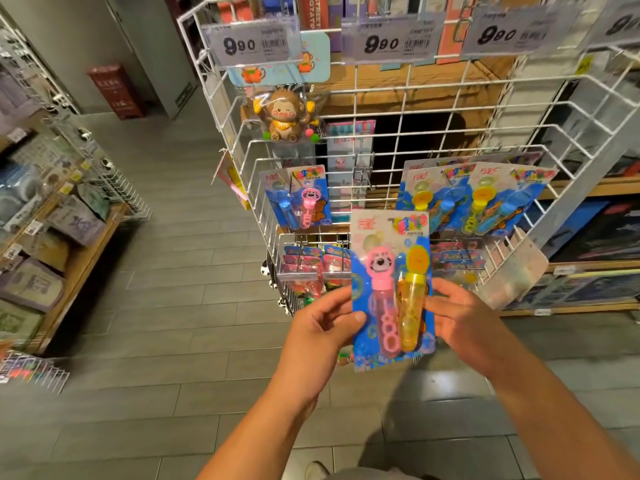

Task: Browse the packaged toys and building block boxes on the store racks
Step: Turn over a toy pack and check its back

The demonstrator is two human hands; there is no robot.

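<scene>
Between both hands' fingers, bubble-wand pack.

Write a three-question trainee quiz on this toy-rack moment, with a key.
1. True or false: both hands grip the bubble wand pack.
2. Which colours are the two wands in that pack? A) pink and yellow B) green and red C) black and white
3. Fill in: the monkey toy hangs on the white wire rack above and to the ____ of the held pack.

Key
1. True: the left hand holds its left edge and the right hand its right edge.
2. A
3. left
</scene>
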